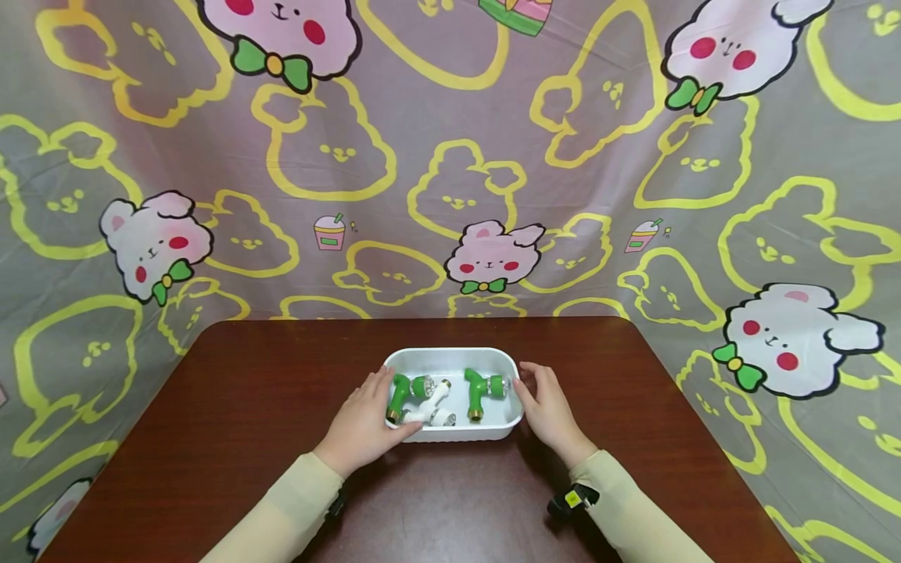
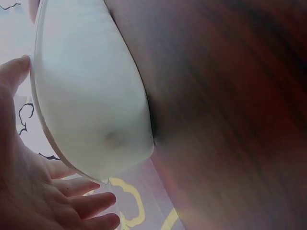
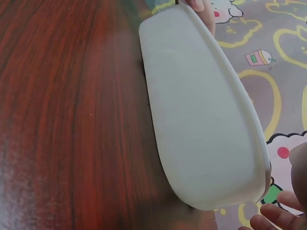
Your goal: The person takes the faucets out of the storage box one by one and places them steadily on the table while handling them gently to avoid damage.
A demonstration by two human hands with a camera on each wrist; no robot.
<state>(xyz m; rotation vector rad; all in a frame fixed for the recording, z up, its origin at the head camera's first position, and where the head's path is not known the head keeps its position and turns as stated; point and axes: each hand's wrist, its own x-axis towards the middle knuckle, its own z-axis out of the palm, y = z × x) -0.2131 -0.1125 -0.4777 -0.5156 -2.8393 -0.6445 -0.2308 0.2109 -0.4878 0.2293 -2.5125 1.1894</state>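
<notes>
A white plastic tray (image 1: 468,433) stands on the table, holding two green Y-shaped valves and a white one. The first green valve (image 1: 398,397) lies at the tray's left end, the other green valve (image 1: 476,391) at its right. Between them, nearer the left, is the white valve (image 1: 428,407). Brass threaded ends show on them. My left hand (image 1: 362,422) lies against the tray's left end, thumb along the front rim and fingers extended at the side. My right hand (image 1: 552,410) is at the right end, its thumb at the rim, fingers loosely bent beside it.
The dark reddish-brown table (image 1: 267,391) extends around the tray. A patterned cloth (image 1: 394,180) with cartoon animals hangs behind the table and along both sides. A black wrist device (image 1: 573,500) sits at the right sleeve.
</notes>
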